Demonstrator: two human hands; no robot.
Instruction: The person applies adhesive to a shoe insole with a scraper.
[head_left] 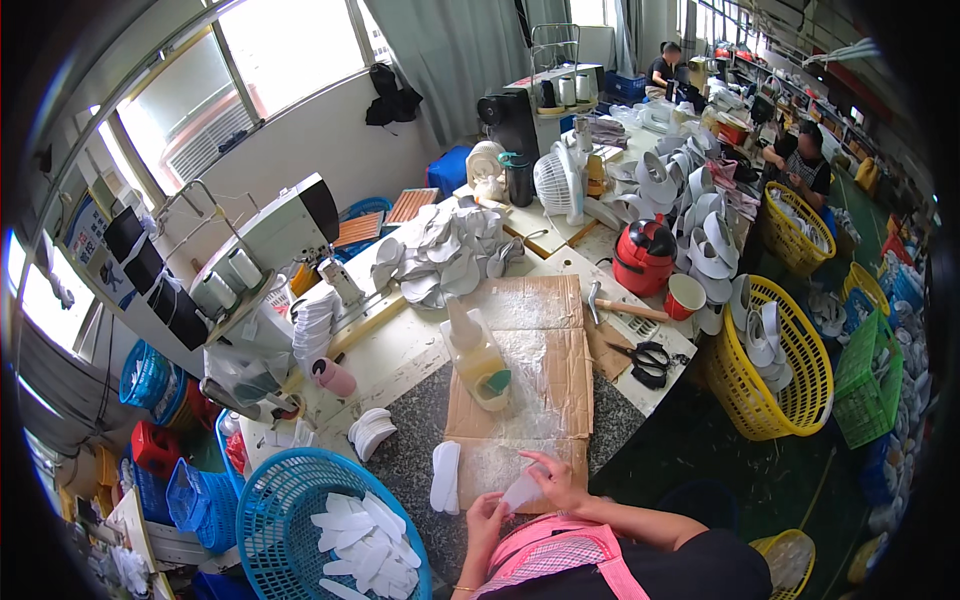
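A person in a dark top and pink apron works with bare hands at a table. The landmark is a flat cardboard sheet (545,400), worn and smeared with white. At its near edge, held just above it, is a thin, pale, oblong piece (521,492). The left hand (487,517) pinches the piece's near end between thumb and fingers. The right hand (553,482) is half curled over the far end, its index finger extended; whether it grips or only touches cannot be told.

A squeeze bottle (470,350) with a pointed nozzle and yellowish liquid stands over the sheet's left side. Just left of the sheet's near part lies a small stack of white pieces (445,478); farther left is a fanned stack (371,432). Left of the sheet and nearer the person, a blue basket (275,512) holds loose white strips (370,550). Right of the sheet's far part lie a hammer (625,309) and black-handled scissors (650,364). Beyond its far left corner is a heap of grey-white pieces (450,245).

The step in hand appears to be handling or lining up one piece. The next move seems to call for a light, steady pinch and level edges, so the thin piece does not bend.
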